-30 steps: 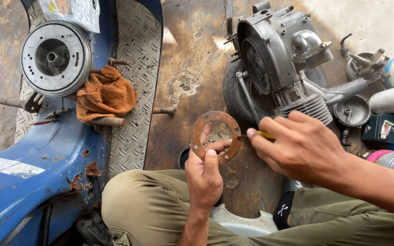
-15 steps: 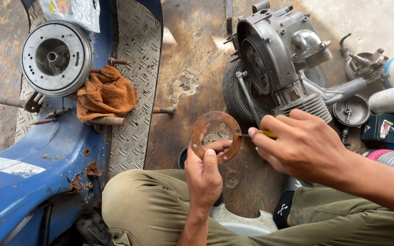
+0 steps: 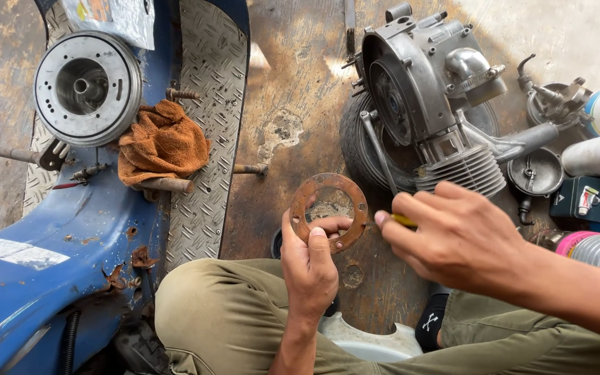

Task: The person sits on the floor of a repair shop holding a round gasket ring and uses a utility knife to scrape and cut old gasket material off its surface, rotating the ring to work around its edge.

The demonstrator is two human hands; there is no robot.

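Head view looks straight down at your lap and the stained concrete floor (image 3: 293, 104) in front of you. Biggest on the left is the blue scooter body (image 3: 50, 257), its chequered metal footplate (image 3: 199, 139) running up the frame. On it sit a round silver flywheel (image 3: 86, 87) and, just beside that, a crumpled orange rag (image 3: 162, 142). To the upper right, a grey scooter engine (image 3: 428, 90) with a finned cylinder lies on the floor against a small black tyre (image 3: 359, 149). Further right are loose engine parts and spray cans at the frame edge.

Your khaki trousers (image 3: 223, 319) fill the bottom, knees apart.

Your right hand (image 3: 463, 236) comes in from the lower right, forearm slanting across your thigh, knuckles up, fingers curled closed around a thin yellow-handled tool (image 3: 404, 221); only a short bit of the handle shows, and you cannot see its tip. The index finger points left towards the ring.

Your left hand (image 3: 310, 267) rises from between your knees, wrist straight, back of the hand to the camera. Thumb and fingertips pinch the lower rim of a rusty brown ring gasket (image 3: 328, 212), holding it up flat above the floor, just left of your right fingertips and below the tyre.
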